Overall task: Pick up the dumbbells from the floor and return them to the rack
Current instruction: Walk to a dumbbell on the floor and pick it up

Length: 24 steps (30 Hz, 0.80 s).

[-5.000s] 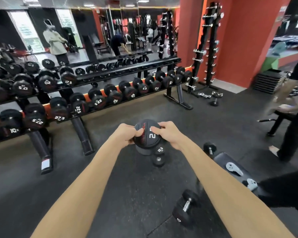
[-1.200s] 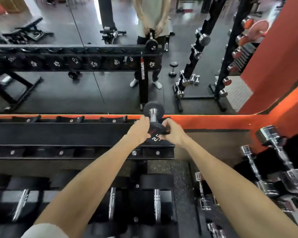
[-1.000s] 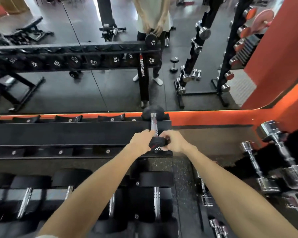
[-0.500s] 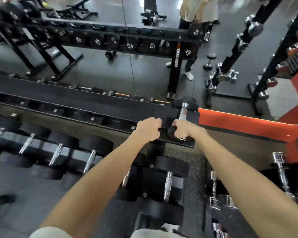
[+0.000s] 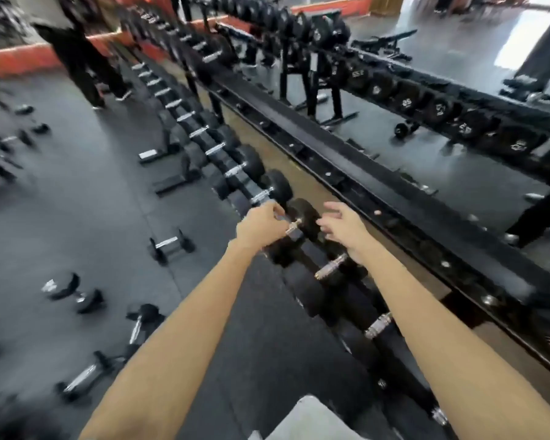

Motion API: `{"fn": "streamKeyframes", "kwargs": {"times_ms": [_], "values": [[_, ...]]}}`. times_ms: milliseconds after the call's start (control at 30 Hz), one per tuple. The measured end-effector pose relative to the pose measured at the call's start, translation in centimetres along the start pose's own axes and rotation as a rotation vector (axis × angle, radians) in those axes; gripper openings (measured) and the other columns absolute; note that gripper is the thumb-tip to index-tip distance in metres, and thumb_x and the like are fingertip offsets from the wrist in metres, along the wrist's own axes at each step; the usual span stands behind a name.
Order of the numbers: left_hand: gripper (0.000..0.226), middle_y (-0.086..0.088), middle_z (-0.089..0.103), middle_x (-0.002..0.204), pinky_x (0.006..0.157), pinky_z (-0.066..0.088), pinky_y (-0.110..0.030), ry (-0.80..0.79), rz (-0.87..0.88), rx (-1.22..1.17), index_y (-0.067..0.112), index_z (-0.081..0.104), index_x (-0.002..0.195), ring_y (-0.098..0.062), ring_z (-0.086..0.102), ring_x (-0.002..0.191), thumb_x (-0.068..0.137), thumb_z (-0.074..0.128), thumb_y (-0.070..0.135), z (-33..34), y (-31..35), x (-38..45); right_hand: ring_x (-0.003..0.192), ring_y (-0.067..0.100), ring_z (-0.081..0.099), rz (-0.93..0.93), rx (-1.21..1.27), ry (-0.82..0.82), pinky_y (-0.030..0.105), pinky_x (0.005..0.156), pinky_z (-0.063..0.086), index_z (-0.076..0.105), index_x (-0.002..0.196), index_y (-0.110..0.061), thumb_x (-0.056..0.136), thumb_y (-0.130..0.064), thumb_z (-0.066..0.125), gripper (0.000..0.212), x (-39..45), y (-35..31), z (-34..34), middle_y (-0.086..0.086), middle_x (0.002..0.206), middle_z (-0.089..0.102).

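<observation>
Mirrored "25" on reflected dumbbell [image 5: 407,102]

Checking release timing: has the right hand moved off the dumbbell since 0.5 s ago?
Yes. The right hand has let go and hangs open above the lower rack row; the top rail now lies beyond it.

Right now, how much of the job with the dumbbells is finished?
Partly done. The rack holds a long row of dumbbells. In hand: nothing; the left hand and right hand hover empty over the lower row. Left: several small dumbbells lie on the floor, the nearest ones beside the left arm.
</observation>
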<state>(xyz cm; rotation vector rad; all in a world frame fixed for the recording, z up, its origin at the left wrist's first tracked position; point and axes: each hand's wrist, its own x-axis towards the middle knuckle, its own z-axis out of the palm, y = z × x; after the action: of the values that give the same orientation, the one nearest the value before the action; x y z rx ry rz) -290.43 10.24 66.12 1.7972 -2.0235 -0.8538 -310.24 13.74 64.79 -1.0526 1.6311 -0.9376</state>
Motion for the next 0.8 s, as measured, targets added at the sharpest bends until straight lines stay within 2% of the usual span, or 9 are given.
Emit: {"fn": "streamKeyframes", "kwargs": {"times_ms": [33, 100, 167, 233, 433, 567, 633, 700, 800], "values": [[0.030, 0.004, 0.069, 0.115, 0.092, 0.055, -0.040, 0.040, -0.068, -0.019, 0.030, 0.059, 0.114, -0.022, 0.064, 0.106, 0.085, 0.062, 0.032, -2.0, -3.2, -1.0, 0.090, 0.019, 0.063, -0.019, -0.003, -0.048, 0.028, 0.077, 0.053, 0.054, 0.142, -0.015, 0.096, -0.005, 0.068, 0.050, 0.3, -0.8, 3.4, 0.011, 0.124, 0.059], [0.039, 0.004, 0.067, 0.114, 0.091, 0.054, -0.040, 0.123, -0.186, -0.052, 0.024, 0.058, 0.125, -0.023, 0.064, 0.105, 0.087, 0.063, 0.029, -5.6, -9.5, -3.2, 0.101, 0.022, 0.063, -0.045, -0.016, -0.148, 0.035, 0.092, 0.054, 0.053, 0.143, -0.016, 0.095, -0.005, 0.068, 0.051, 0.5, -2.6, 9.7, 0.011, 0.129, 0.058], [0.039, 0.003, 0.067, 0.108, 0.091, 0.054, -0.039, 0.215, -0.300, -0.095, 0.022, 0.057, 0.124, -0.024, 0.065, 0.105, 0.087, 0.065, 0.028, -8.8, -15.1, -5.7, 0.118, 0.025, 0.060, -0.068, -0.047, -0.254, 0.043, 0.107, 0.048, 0.053, 0.144, -0.019, 0.095, -0.009, 0.070, 0.052, 0.3, -4.3, 15.6, 0.009, 0.132, 0.055], [0.038, 0.002, 0.069, 0.109, 0.092, 0.052, -0.036, 0.291, -0.414, -0.126, 0.022, 0.057, 0.122, -0.023, 0.065, 0.106, 0.086, 0.066, 0.030, -11.5, -19.7, -8.4, 0.126, 0.027, 0.058, -0.095, -0.067, -0.354, 0.046, 0.114, 0.045, 0.054, 0.144, -0.021, 0.095, -0.010, 0.070, 0.053, -0.1, -5.4, 20.8, 0.007, 0.133, 0.054], [0.043, -0.003, 0.067, 0.117, 0.100, 0.049, -0.037, 0.483, -0.686, -0.283, 0.020, 0.056, 0.127, -0.023, 0.060, 0.113, 0.086, 0.068, 0.026, -17.0, -28.9, -14.3, 0.124, 0.025, 0.060, -0.160, -0.153, -0.627, 0.043, 0.114, 0.046, 0.052, 0.147, -0.018, 0.096, -0.009, 0.068, 0.054, -1.6, -8.6, 34.3, 0.006, 0.131, 0.056], [0.037, 0.002, 0.068, 0.117, 0.100, 0.050, -0.041, 0.615, -0.801, -0.385, 0.025, 0.059, 0.118, -0.021, 0.062, 0.111, 0.084, 0.069, 0.035, -19.1, -32.4, -15.7, 0.123, 0.020, 0.057, -0.167, -0.218, -0.818, 0.042, 0.113, 0.045, 0.052, 0.146, -0.022, 0.096, -0.011, 0.069, 0.054, -1.6, -10.5, 42.8, 0.005, 0.135, 0.057], [0.028, 0.005, 0.074, 0.106, 0.097, 0.053, -0.041, 0.691, -0.850, -0.410, 0.031, 0.062, 0.103, -0.021, 0.068, 0.104, 0.080, 0.066, 0.046, -20.2, -34.5, -16.0, 0.123, 0.020, 0.058, -0.191, -0.243, -0.905, 0.043, 0.114, 0.045, 0.053, 0.145, -0.023, 0.096, -0.012, 0.069, 0.053, -0.9, -11.6, 47.0, 0.005, 0.137, 0.057], [0.019, 0.007, 0.078, 0.082, 0.093, 0.056, -0.041, 0.773, -0.904, -0.442, 0.033, 0.062, 0.089, -0.021, 0.073, 0.090, 0.077, 0.062, 0.048, -21.2, -37.0, -16.7, 0.119, 0.020, 0.058, -0.218, -0.261, -0.996, 0.041, 0.113, 0.046, 0.053, 0.145, -0.020, 0.096, -0.010, 0.069, 0.053, -0.2, -12.9, 51.0, 0.007, 0.136, 0.057], [0.011, 0.008, 0.077, 0.075, 0.088, 0.059, -0.043, 0.897, -1.012, -0.448, 0.030, 0.064, 0.095, -0.021, 0.075, 0.086, 0.088, 0.056, 0.028, -22.6, -39.8, -18.2, 0.118, 0.022, 0.060, -0.233, -0.295, -1.127, 0.038, 0.109, 0.046, 0.053, 0.144, -0.019, 0.096, -0.008, 0.067, 0.051, 0.7, -14.7, 55.9, 0.005, 0.132, 0.058]]}}
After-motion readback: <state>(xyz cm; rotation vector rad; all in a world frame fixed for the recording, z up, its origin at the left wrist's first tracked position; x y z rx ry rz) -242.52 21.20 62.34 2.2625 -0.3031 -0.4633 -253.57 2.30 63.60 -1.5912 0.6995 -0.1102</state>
